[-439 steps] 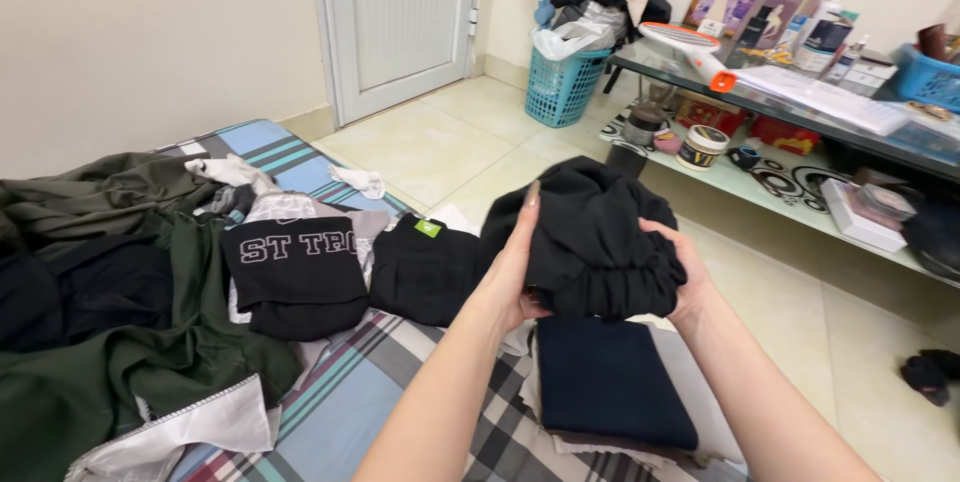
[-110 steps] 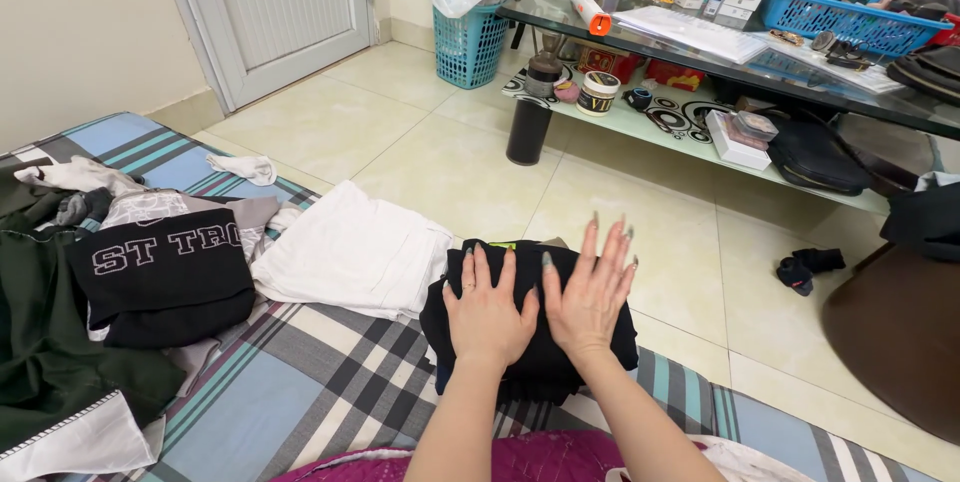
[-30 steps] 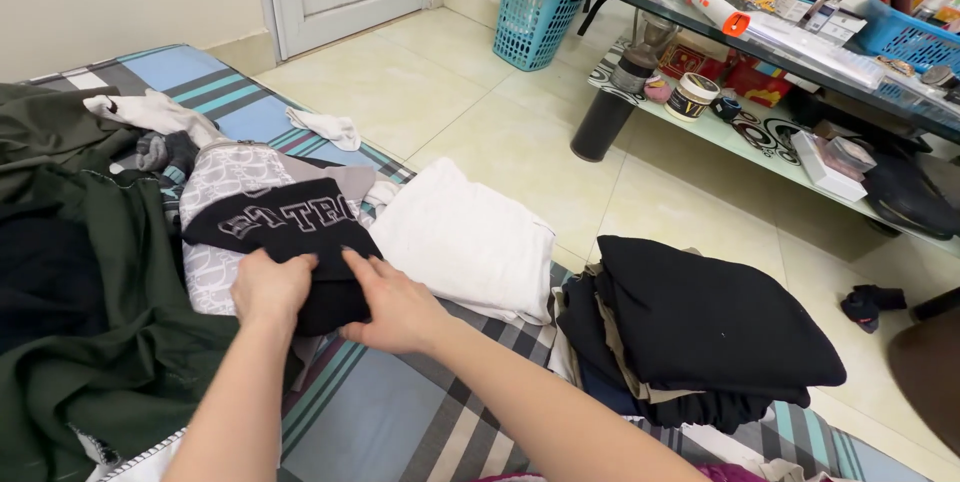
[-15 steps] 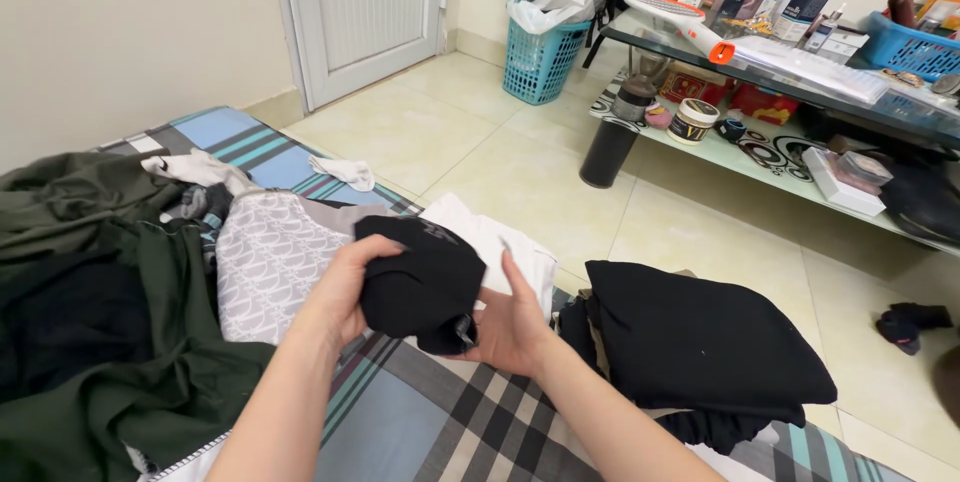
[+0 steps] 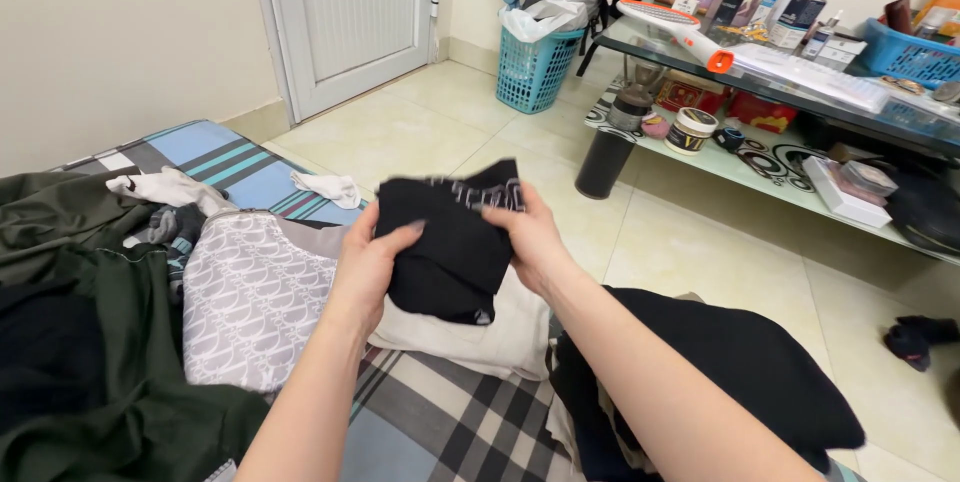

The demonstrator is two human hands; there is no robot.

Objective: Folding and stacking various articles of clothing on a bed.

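At the bottom of the frame lies a plaid bed sheet [image 5: 440, 417]. At lower right, a stack of folded dark clothes [image 5: 740, 362] rests on it, partly covered by the right forearm. At lower left, a dark green garment [image 5: 110, 362] lies crumpled.

At centre frame, both hands hold a black garment with white lettering [image 5: 450, 242] raised above the bed. The left hand [image 5: 368, 267] is closed on its left edge, thumb on the front face. The right hand [image 5: 535, 237] is closed on its upper right edge, beside the lettering. The garment hangs between the two hands, directly above a folded white cloth [image 5: 480, 327].

Left of centre, a grey patterned garment [image 5: 250, 292] lies flat, touching the white cloth. Beyond it, a small white sock [image 5: 325, 185] lies on the sheet.

Further back, a tiled floor [image 5: 420, 132] extends to a white door [image 5: 345, 12] at upper left. A teal laundry basket [image 5: 535, 67] stands at upper centre. A glass table [image 5: 800, 92] with a lower shelf occupies the upper right; a black cylinder bottle [image 5: 605, 157] stands near it on the floor.
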